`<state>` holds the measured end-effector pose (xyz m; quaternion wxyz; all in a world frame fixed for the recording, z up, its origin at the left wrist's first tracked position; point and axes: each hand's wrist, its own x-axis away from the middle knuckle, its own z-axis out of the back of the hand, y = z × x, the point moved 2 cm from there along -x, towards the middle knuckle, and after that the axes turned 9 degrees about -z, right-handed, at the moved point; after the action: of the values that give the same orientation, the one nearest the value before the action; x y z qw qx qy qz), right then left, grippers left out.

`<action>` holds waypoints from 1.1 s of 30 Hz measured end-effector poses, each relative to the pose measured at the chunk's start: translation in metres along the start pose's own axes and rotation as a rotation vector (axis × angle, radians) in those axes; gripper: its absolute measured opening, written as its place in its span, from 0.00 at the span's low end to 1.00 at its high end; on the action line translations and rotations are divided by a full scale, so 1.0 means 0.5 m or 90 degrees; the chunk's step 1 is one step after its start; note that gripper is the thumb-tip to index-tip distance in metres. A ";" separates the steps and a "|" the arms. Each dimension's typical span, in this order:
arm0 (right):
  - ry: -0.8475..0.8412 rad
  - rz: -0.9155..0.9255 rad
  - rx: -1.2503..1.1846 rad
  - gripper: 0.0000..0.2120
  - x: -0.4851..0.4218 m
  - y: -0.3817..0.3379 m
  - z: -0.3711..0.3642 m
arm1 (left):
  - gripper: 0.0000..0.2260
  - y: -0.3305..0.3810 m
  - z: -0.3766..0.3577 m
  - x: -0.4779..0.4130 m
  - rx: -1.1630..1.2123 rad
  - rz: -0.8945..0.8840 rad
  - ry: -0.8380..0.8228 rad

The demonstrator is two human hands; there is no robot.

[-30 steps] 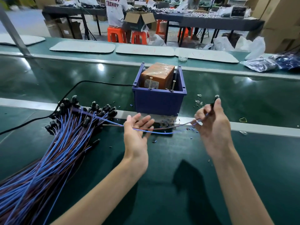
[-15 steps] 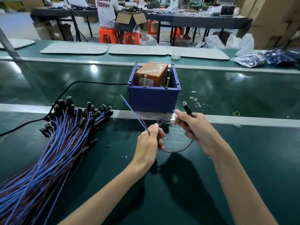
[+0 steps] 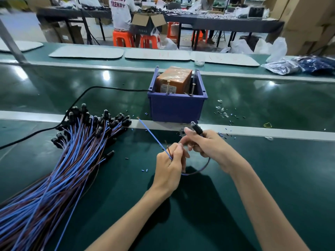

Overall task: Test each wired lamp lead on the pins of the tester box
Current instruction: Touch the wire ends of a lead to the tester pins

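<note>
The head camera looks down on a green bench (image 3: 272,187). One lead (image 3: 199,169) is held between both hands, hanging in a loop under them. The left hand (image 3: 170,165) pinches the two wires between thumb and curled fingers. The blue wire (image 3: 154,136) sticks out up and to the left with its bare tip in the air, and the shorter brown wire (image 3: 167,146) stands just beside it. The right hand (image 3: 210,145) is curled round the black lamp (image 3: 196,128) at the other end, whose clear tip pokes out above the fingers.

The orange tester box (image 3: 174,80) sits in a blue bin (image 3: 177,107) just beyond the hands. Its two pins (image 3: 168,86) stand up at the bin's near rim, and a black cable (image 3: 90,91) runs off to the left. The wire tips are near the bin but below the pins and clear of them, so this lead looks untested.

A large pile of leads (image 3: 63,160) lies to the left, lamp ends towards the bin. No separate heap of finished leads is in view, so I cannot tell how many are done. Judging by the pile, most of the job is left. Small scraps (image 3: 222,109) lie scattered right of the bin.
</note>
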<state>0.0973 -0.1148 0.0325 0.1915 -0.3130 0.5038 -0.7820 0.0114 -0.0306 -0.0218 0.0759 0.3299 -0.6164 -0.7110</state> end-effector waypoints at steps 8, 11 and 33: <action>-0.119 0.124 0.037 0.08 0.005 -0.010 -0.021 | 0.16 -0.019 0.002 -0.007 -0.072 0.073 -0.031; -0.132 0.122 0.044 0.02 0.004 0.000 -0.013 | 0.11 -0.012 0.004 -0.010 -0.062 0.064 -0.035; -0.076 0.018 0.100 0.09 0.001 0.000 0.008 | 0.19 -0.007 0.012 -0.012 0.106 -0.029 0.070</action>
<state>0.0997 -0.1178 0.0336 0.2566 -0.3359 0.4329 -0.7962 0.0135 -0.0217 -0.0227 0.0653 0.3875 -0.6608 -0.6395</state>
